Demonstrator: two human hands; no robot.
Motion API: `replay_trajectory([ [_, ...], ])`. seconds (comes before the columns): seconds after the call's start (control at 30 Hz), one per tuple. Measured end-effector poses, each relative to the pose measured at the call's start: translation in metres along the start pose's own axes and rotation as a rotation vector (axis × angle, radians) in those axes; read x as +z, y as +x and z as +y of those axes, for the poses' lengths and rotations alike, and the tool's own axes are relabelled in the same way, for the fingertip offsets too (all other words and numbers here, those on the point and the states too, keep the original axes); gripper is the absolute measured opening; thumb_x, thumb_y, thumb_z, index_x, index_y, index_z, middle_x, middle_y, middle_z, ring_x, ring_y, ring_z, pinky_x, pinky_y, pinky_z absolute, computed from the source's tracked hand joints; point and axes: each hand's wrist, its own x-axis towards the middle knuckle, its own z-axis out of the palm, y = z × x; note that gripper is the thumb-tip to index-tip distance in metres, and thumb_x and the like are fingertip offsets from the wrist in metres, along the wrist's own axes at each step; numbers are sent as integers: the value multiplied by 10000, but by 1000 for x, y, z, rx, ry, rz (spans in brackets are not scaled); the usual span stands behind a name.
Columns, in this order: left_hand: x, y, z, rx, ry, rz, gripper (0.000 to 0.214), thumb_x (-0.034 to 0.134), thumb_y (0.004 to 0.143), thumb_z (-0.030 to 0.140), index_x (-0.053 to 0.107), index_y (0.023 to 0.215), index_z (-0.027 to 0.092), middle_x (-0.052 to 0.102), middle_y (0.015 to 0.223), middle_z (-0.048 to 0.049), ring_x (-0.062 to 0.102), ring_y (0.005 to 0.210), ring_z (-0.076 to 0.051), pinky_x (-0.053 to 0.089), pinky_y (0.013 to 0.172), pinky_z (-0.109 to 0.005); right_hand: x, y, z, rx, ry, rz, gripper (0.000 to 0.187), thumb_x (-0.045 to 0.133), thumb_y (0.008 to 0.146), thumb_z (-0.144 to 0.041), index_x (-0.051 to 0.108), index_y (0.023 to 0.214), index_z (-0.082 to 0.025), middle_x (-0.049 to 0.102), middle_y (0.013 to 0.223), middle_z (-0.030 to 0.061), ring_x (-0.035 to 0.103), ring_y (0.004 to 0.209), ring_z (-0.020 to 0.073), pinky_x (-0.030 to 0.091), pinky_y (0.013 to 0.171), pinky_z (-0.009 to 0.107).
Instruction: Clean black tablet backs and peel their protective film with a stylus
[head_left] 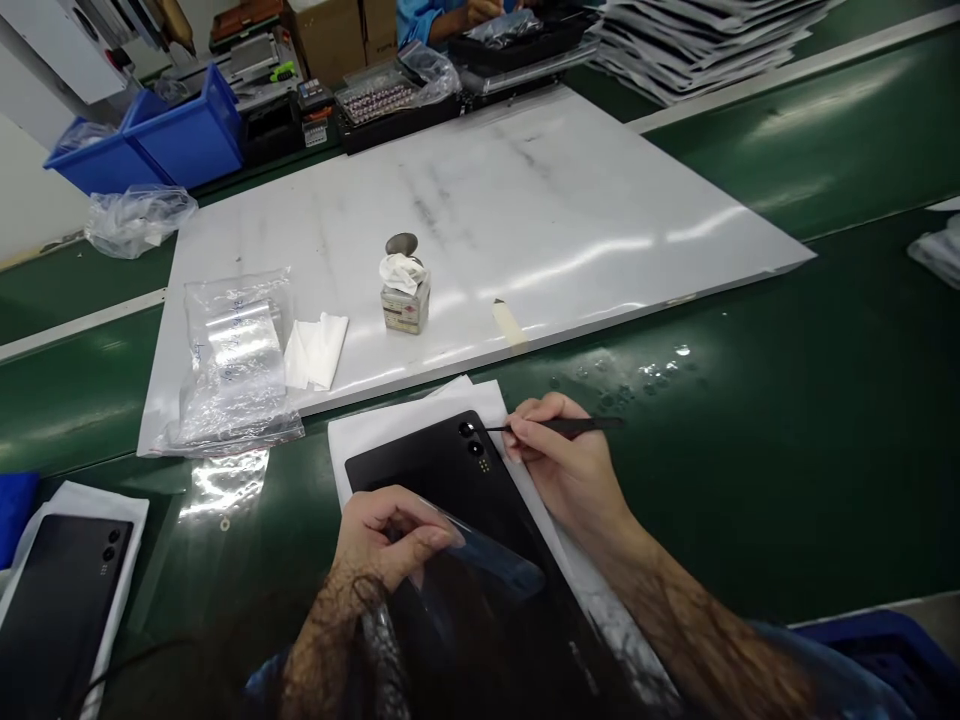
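Note:
A black tablet (412,455) lies back side up on a white foam-like sheet (487,398), its two round camera lenses (471,440) near the far right corner. Pinched in my right hand (566,455) are dark tweezers (581,425), whose thin tip reaches the upper lens; whether it touches is too fine to tell. My left hand (390,535) is closed on the edge of a clear plastic film (499,562), which slants over the tablet's back. My hair and forearms partly hide the tablet's near end.
A second black tablet (64,590) rests on white wrapping at left. On the pale board (525,230) are a small metal-lidded bottle (406,308) with tissue on top, a folded white cloth (316,350) and a clear bag (240,350). Blue bins (184,135) stand behind; a co-worker's hand (480,12) shows.

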Motion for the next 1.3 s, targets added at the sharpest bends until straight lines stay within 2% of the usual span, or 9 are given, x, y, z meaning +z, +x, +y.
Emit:
replay_trajectory([
  [0.17, 2, -2, -5, -13, -80, 37, 18, 734, 666, 188, 728, 679, 199, 773, 655, -42, 604, 343, -104, 450, 322, -165, -3, 6, 11, 63, 0, 51, 380, 1150, 630, -322, 776, 666, -266, 767, 656, -38, 725, 551, 128, 593, 515, 204],
  [0.33, 5, -3, -10, 97, -50, 92, 44, 761, 646, 216, 728, 676, 213, 768, 618, -39, 700, 484, -196, 533, 415, -235, -3, 4, 13, 95, 12, 62, 393, 1173, 621, -356, 792, 669, -273, 789, 677, -34, 724, 533, 115, 583, 491, 182],
  [0.63, -1, 3, -19, 293, -22, 1, 110, 734, 679, 114, 727, 750, 198, 772, 646, -44, 724, 514, -205, 572, 430, -237, -3, 4, 16, 83, 17, 79, 382, 1166, 632, -345, 790, 659, -280, 777, 661, -34, 708, 522, 113, 587, 489, 190],
  [0.9, 0, 4, -14, 269, 14, 2, 54, 732, 685, 165, 735, 722, 204, 769, 631, -45, 711, 494, -206, 559, 409, -243, -4, 2, 13, 82, -21, 55, 372, 1119, 697, -299, 749, 683, -264, 772, 692, -32, 698, 560, 123, 590, 513, 223],
  [1.07, 4, 2, -8, 163, 35, 55, 26, 719, 690, 229, 745, 690, 234, 764, 613, -24, 693, 471, -194, 535, 382, -243, -6, 2, 14, 74, -35, 51, 393, 1130, 704, -321, 741, 698, -263, 756, 690, -37, 709, 576, 135, 604, 520, 233],
  [1.3, 7, -1, -8, 91, -48, 90, 10, 740, 662, 252, 745, 671, 253, 766, 616, -5, 706, 492, -198, 549, 419, -252, -9, 3, 16, 66, -45, 35, 378, 1106, 740, -302, 731, 716, -260, 743, 706, -36, 701, 604, 135, 599, 535, 238],
])
